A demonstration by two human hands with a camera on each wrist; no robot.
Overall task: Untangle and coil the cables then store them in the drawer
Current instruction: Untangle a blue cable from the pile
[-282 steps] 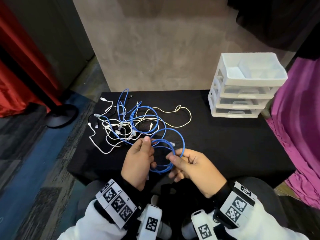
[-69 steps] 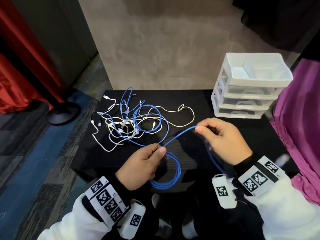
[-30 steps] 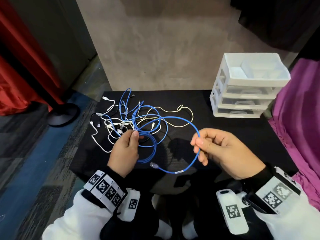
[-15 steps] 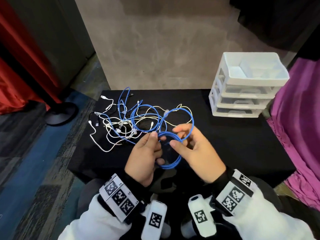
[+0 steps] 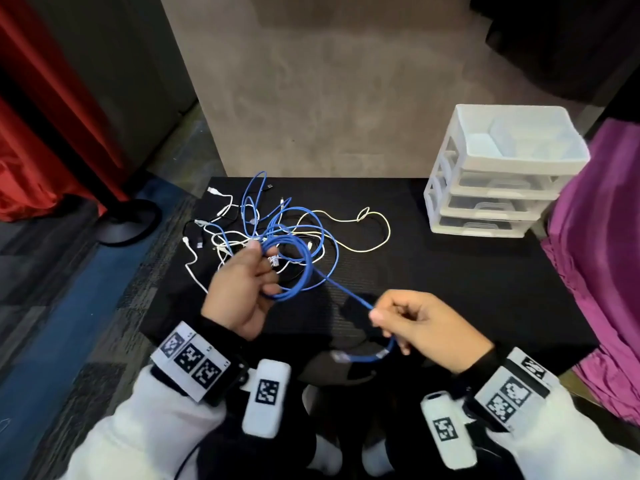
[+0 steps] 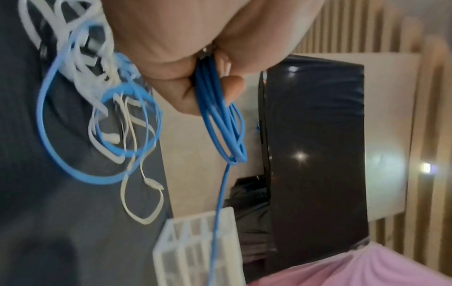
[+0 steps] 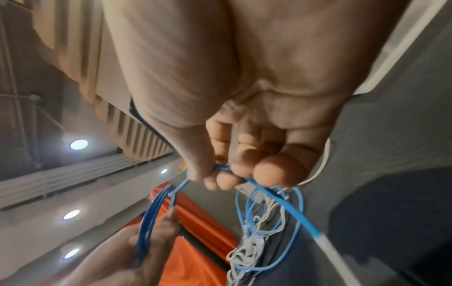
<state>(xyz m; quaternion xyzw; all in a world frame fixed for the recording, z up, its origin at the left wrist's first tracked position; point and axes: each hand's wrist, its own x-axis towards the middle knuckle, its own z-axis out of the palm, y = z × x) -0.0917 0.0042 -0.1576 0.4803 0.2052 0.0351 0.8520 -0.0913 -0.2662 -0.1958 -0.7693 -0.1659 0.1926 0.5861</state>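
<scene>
Our left hand (image 5: 242, 292) grips the blue cable (image 5: 298, 268) coil above the table (image 5: 450, 278); our right hand (image 5: 426, 327) pinches its tail. Only the head view shows the loose connector; the left wrist view shows stacked loops (image 6: 220, 120).

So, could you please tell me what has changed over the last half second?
The right hand has pulled away from the left hand toward the person, drawing the blue cable's free end out straight. The left hand still grips the coiled loops. The tangled pile and drawer unit stayed put.
</scene>
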